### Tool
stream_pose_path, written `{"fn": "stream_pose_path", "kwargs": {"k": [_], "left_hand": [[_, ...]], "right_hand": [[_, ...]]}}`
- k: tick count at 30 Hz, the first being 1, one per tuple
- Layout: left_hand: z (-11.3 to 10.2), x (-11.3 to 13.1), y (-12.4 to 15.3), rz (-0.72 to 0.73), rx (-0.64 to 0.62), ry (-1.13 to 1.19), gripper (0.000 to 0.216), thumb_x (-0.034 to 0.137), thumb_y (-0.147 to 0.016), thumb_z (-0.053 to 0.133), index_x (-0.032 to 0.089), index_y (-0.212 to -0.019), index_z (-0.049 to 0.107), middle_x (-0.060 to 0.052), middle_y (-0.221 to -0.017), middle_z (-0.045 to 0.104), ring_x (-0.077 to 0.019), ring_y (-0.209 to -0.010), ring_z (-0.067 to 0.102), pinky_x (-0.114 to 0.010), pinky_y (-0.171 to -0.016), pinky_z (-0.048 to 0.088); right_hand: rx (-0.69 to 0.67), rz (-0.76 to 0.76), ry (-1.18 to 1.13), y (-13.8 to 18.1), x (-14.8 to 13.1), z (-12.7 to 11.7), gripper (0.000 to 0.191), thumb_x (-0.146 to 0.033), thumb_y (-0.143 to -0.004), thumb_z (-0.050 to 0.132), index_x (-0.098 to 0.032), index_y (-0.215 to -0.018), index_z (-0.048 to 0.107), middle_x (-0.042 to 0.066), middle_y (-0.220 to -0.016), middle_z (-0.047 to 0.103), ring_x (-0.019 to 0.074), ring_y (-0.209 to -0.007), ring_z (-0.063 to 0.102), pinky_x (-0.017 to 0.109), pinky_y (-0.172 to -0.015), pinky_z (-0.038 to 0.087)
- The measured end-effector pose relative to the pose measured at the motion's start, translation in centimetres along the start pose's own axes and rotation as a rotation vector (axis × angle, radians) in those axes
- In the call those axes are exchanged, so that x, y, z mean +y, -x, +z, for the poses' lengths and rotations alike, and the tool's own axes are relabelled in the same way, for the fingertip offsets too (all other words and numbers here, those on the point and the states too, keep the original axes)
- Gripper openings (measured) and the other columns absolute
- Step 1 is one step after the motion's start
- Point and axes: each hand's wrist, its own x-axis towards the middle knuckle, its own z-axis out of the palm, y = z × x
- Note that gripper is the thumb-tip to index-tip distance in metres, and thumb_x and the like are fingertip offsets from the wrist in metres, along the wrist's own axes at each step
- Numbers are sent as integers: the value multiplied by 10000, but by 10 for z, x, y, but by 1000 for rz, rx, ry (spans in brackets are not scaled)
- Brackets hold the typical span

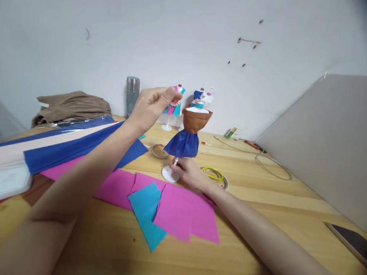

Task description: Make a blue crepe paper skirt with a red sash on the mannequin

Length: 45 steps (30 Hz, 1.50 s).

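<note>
Near the middle of the table, my right hand [188, 172] is closed around the thin white stem of a miniature dress stand, just above its round white base [170, 174]. The stand tilts a little to the right. It wears a gathered blue skirt [184, 144] and a brown bodice [196, 119] with a white top. To the upper left of it, my left hand [152, 108] is raised with its fingers pinched together; what they hold, if anything, is hidden. Behind those fingertips stands a small stand dressed in pink and teal strips [173, 109], partly covered by the hand.
Pink sheets [178, 212] and a teal piece [149, 212] lie in front. Blue material [69, 148] and brown cloth [76, 109] lie left, near a flask [133, 95]. Tape rolls [215, 173] and a cable [266, 165] sit right, below a side panel [332, 132].
</note>
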Motion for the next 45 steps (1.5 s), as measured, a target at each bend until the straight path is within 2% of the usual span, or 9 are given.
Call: {"fn": "stream_pose_path", "kwargs": {"k": [5, 9, 13, 18, 25, 31, 36, 39, 45], "left_hand": [[-3, -14, -2, -347, -55, 78, 709, 747, -846, 450, 97, -761, 720, -176, -890, 758, -254, -854, 711, -369, -764, 545], [-9, -29, 0, -467, -163, 110, 635, 713, -821, 533, 107, -740, 707, -182, -890, 766, -249, -819, 716, -367, -756, 539], [-8, -35, 7, -493, -228, 87, 543, 609, -888, 515, 109, -761, 684, -182, -888, 767, -245, -836, 715, -358, -751, 538], [-7, -28, 13, -503, -176, 78, 502, 507, -950, 449, 113, -716, 653, -161, -837, 756, -206, -776, 702, -338, -731, 523], [-39, -23, 8, -466, -194, -213, 483, 492, -910, 516, 149, -582, 609, -103, -582, 656, -214, -669, 639, -418, -766, 510], [-51, -37, 30, -587, -629, -449, 354, 418, -807, 619, 172, -554, 629, -65, -584, 646, -186, -622, 598, -331, -664, 467], [-43, -39, 49, -513, -1038, -562, 216, 236, -720, 615, 188, -513, 573, -17, -550, 591, -149, -537, 504, -284, -539, 323], [-48, -35, 49, -489, -991, -702, 221, 163, -703, 586, 181, -490, 530, -12, -531, 564, -140, -525, 461, -292, -552, 291], [-93, -41, 34, -580, -519, -1134, 315, 382, -811, 568, 170, -578, 579, -63, -592, 565, -194, -631, 530, -300, -610, 319]], "right_hand": [[97, 100, 28, -7, 12, 2, 230, -215, -900, 492, -185, -672, 505, 26, -675, 604, 146, -622, 502, 271, -602, 331], [114, 122, 35, -9, 16, -1, 202, -218, -891, 506, -179, -694, 527, 28, -681, 615, 147, -624, 510, 273, -599, 340], [101, 113, 37, -8, 12, -3, 187, -229, -896, 495, -164, -741, 576, 34, -698, 634, 151, -636, 535, 274, -604, 364], [78, 108, 48, -6, 10, -5, 126, -225, -850, 543, -156, -769, 611, 32, -701, 654, 151, -634, 553, 271, -605, 384], [49, 122, 46, -7, 19, -5, 123, -219, -822, 574, -148, -761, 653, 60, -724, 680, 165, -632, 580, 280, -611, 401], [-4, 176, 48, -5, 23, -7, 181, -265, -850, 578, -138, -871, 705, 90, -824, 735, 180, -690, 628, 285, -649, 435], [-45, 197, 124, -3, 20, -7, 183, -252, -850, 583, -144, -903, 721, 86, -817, 739, 183, -677, 626, 284, -626, 419], [-31, 199, 217, -1, 15, -11, 144, -213, -836, 581, -148, -818, 708, 101, -769, 719, 193, -651, 609, 290, -592, 380], [-77, 85, 291, 26, -21, -19, 192, -253, -868, 580, -177, -730, 689, 80, -706, 692, 199, -639, 617, 300, -597, 391]]}}
